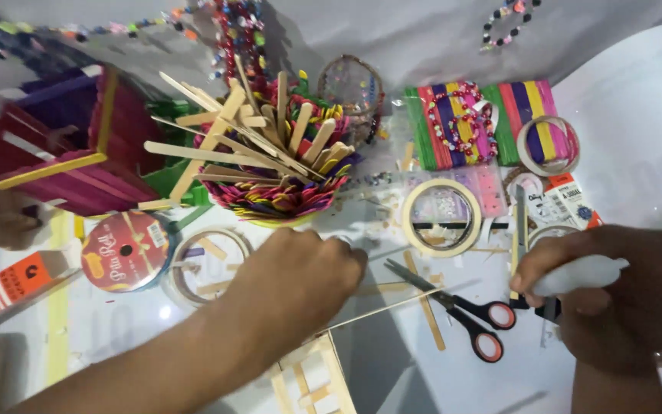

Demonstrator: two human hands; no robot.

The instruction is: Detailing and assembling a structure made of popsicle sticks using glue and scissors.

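My left hand (300,272) is curled, fingers down on the white table just in front of the colourful stick basket (277,195); what it pinches is hidden. A thin wooden stick (381,308) runs from under it toward the scissors. My right hand (614,295) is closed around a white glue bottle (576,274), its tip pointing left. A frame of plain wooden sticks (308,376) lies below my left wrist. Black scissors with red-lined handles (461,307) lie between my hands.
The basket holds several plain wooden sticks (254,138). A roll of masking tape (442,217) sits right of it, another tape roll (548,144) on striped coloured sticks (476,123). A purple-and-red stick box (70,142), red ribbon spool (124,251) and bead strings (507,23) are around.
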